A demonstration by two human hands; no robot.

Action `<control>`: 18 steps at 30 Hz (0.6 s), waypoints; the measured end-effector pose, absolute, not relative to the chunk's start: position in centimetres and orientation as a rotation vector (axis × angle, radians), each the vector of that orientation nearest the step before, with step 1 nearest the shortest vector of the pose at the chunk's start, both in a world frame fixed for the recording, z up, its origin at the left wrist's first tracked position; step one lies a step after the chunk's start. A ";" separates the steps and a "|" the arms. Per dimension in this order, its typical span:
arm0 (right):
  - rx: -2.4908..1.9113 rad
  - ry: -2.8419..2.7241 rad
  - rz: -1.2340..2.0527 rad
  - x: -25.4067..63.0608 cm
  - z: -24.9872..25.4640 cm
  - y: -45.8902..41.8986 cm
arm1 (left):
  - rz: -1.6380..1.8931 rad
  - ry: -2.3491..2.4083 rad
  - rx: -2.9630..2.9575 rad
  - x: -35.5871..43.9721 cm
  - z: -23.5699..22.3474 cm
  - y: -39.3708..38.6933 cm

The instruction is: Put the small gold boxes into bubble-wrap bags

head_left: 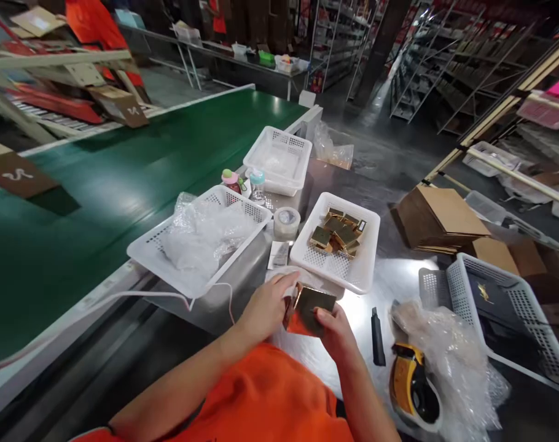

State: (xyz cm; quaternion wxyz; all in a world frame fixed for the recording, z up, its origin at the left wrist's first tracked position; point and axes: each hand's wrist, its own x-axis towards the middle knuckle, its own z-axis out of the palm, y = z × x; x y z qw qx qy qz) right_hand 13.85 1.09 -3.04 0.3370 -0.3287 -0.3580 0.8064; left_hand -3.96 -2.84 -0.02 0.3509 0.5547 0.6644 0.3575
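Note:
Just in front of my orange shirt, a shiny gold box is held up and tilted. My right hand pinches its right side, thumb lying across the face. Along the box's left side my left hand is closed, its fingertips partly hidden by the box. Some clear plastic lies on the table behind my left hand. Beyond the box, a white basket holds several more gold boxes.
A white basket of bubble wrap stands at left beside the green conveyor. A tape roll sits between baskets. To the right lie a black cutter, a yellow tape dispenser, plastic wrap and stacked cartons.

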 end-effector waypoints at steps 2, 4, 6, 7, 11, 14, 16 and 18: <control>-0.885 -1.012 2.075 14.0 -2.5 1.1 | 0.691 1.926 1.616 -4.2 0.0 -3.0; -0.899 -1.041 2.106 14.0 -1.9 1.0 | 0.509 1.947 1.731 -4.3 -0.4 -3.0; -0.904 -0.998 2.138 14.0 -1.6 1.0 | 0.543 1.830 1.813 -4.4 -1.2 -3.0; -0.908 -0.953 2.131 14.0 -1.5 1.0 | 0.624 1.791 1.807 -4.4 -1.8 -3.0; -0.967 -0.759 1.891 13.8 -2.0 1.3 | 0.973 1.851 1.484 -5.1 -3.8 -2.8; -1.059 -0.732 1.605 13.7 -2.5 0.9 | 1.122 1.865 1.257 -5.7 -4.4 -2.6; -1.114 -0.770 1.443 13.6 -2.6 -0.1 | 1.174 1.876 1.213 -5.8 -4.4 -2.5; -1.131 -0.871 1.350 13.6 -2.4 -1.5 | 1.199 1.904 1.194 -5.5 -4.2 -2.3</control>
